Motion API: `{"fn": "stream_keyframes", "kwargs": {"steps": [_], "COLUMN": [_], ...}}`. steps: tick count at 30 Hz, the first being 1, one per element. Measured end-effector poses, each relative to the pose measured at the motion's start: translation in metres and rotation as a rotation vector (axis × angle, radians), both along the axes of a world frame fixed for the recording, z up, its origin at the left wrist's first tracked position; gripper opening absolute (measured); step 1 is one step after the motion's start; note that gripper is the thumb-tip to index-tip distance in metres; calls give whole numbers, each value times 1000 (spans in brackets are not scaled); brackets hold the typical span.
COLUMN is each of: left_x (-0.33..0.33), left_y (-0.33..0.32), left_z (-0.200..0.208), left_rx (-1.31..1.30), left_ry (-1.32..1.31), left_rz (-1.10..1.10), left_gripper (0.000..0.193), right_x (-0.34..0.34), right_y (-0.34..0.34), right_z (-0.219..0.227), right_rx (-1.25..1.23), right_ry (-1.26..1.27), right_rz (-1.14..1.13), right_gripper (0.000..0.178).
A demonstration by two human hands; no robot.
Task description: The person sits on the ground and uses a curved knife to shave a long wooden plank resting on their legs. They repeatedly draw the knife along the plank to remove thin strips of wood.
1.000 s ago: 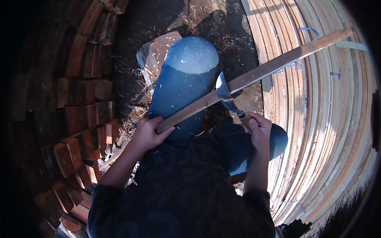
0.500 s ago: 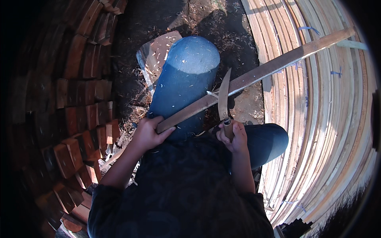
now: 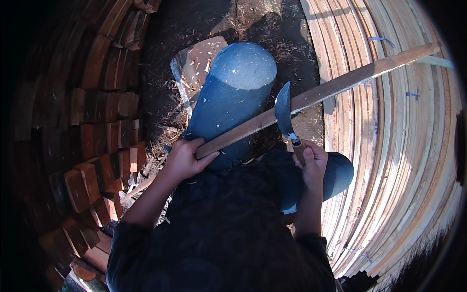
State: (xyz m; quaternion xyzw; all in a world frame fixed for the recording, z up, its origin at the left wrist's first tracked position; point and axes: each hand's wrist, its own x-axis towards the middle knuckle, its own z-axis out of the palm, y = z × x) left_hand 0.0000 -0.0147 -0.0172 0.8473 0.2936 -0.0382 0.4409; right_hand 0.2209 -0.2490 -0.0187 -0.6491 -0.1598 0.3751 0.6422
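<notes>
A long, narrow wooden strip (image 3: pixel 335 87) slants from my left hand across my raised knee and out to the upper right. My left hand (image 3: pixel 186 158) is closed around its near end, thumb along the edge. In my right hand (image 3: pixel 313 163) is a curved knife (image 3: pixel 283 109), gripped by its wooden handle. The blade points away from me, and its middle lies across the strip just right of the knee; whether the edge touches the wood I cannot tell.
Long pale slats (image 3: pixel 379 160) lie stacked at the right, with purple ties among them. Reddish-brown wooden blocks (image 3: pixel 80 187) are piled at the left. Shavings litter the dark ground, and a flat board (image 3: pixel 199 61) lies beyond my knee (image 3: pixel 243 68).
My right hand has moved right with the knife, and the blade has turned, now looking darker and broader. A pale curl of wood on the strip no longer shows. My left hand keeps its grip.
</notes>
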Motion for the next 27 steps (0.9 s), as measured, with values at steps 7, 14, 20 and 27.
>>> {"fn": "stream_keyframes", "kwargs": {"steps": [7, 14, 20, 27], "left_x": [-2, -1, -1, 1], "left_y": [0, 0, 1, 1], "left_z": [-4, -4, -2, 2], "left_rx": [-26, -15, -43, 8], "left_ry": [-40, -26, -22, -28], "left_rz": [38, 13, 28, 6], "left_gripper": [33, 33, 33, 32], "right_x": [-37, -36, -9, -10], "right_y": [12, 20, 4, 0], "right_z": [-32, -14, 7, -6], "right_rx": [292, 458, -130, 30], "right_ry": [586, 496, 6, 63], "right_rz": [115, -171, 125, -7], "right_gripper": [48, 47, 38, 44]}}
